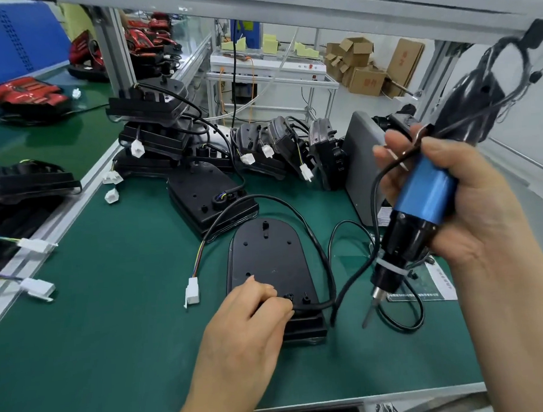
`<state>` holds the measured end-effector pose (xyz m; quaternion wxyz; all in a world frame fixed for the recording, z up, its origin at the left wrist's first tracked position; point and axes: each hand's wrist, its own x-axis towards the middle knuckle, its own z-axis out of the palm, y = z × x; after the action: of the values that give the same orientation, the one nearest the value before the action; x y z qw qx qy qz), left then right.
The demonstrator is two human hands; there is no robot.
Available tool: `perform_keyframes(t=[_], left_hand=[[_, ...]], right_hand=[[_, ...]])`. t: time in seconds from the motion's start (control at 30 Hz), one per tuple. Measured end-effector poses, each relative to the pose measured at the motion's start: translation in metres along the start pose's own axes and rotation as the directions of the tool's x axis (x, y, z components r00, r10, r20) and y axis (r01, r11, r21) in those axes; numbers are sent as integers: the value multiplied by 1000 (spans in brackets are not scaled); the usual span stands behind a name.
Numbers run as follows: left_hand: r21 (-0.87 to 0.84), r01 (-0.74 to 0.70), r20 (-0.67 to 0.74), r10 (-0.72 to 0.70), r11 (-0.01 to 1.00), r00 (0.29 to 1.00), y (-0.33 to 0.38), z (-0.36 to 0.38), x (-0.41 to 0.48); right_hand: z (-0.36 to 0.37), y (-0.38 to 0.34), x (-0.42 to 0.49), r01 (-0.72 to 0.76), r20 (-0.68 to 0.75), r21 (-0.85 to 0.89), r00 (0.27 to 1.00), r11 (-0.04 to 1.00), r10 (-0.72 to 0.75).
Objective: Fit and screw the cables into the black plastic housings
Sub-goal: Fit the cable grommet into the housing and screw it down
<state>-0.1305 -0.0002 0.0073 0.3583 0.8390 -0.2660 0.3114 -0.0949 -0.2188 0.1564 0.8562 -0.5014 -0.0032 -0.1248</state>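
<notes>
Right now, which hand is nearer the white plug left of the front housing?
Left. The left hand grips the cable on the housing, right of the white plug; the right hand holds the screwdriver far right.

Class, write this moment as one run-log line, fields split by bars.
left hand: holds cable at housing | right hand: grips screwdriver | bit: right of housing, not touching it

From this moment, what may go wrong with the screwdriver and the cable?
1. The left hand holds the cable end on the housing; the bit of the screwdriver in the right hand might slip onto its fingers.
2. A black cord loops beside the bit and may snag there.
</notes>
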Motion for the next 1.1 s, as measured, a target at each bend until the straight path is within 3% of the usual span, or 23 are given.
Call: perform_keyframes(t=[0.33,0.57,1.1], left_hand=[[12,2,-1,-2,1000,1000,1,-1,0],[33,19,21,-19,999,1000,0,-1,-1],[43,24,25,-25,999,999,2,-2,0]], right_hand=[[52,20,7,228,-27,11,973,974,-227],[60,32,8,208,-23,-73,977,975,-210],[63,41,4,165,35,-88,986,982,-163]])
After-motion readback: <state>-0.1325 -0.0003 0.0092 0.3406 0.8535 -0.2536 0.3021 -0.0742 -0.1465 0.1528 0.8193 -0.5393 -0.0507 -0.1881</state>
